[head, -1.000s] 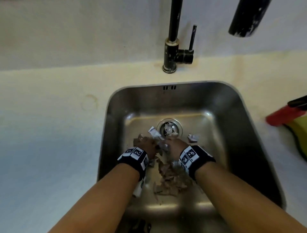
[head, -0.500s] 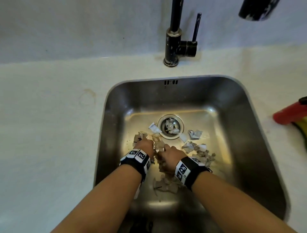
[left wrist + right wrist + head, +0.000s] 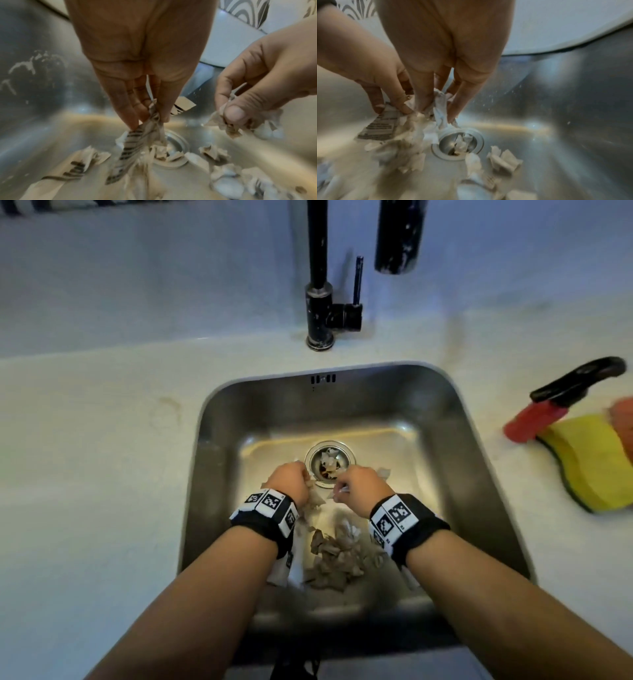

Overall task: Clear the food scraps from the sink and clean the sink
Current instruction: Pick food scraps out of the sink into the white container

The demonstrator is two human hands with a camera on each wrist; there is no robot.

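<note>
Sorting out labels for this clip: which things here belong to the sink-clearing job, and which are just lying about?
Job:
sink
scraps
drain
left hand and right hand, each pinching scraps

Lying about:
tap
yellow sponge
red and black tool

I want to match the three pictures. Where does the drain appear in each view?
Head: the drain is at the centre, just beyond and between the left hand and the right hand.
Left wrist: lower centre, partly hidden by scraps.
Right wrist: lower centre, scraps inside.
Shared landmark: the printed scrap pinched by the left hand, also at the left in the right wrist view.
</note>
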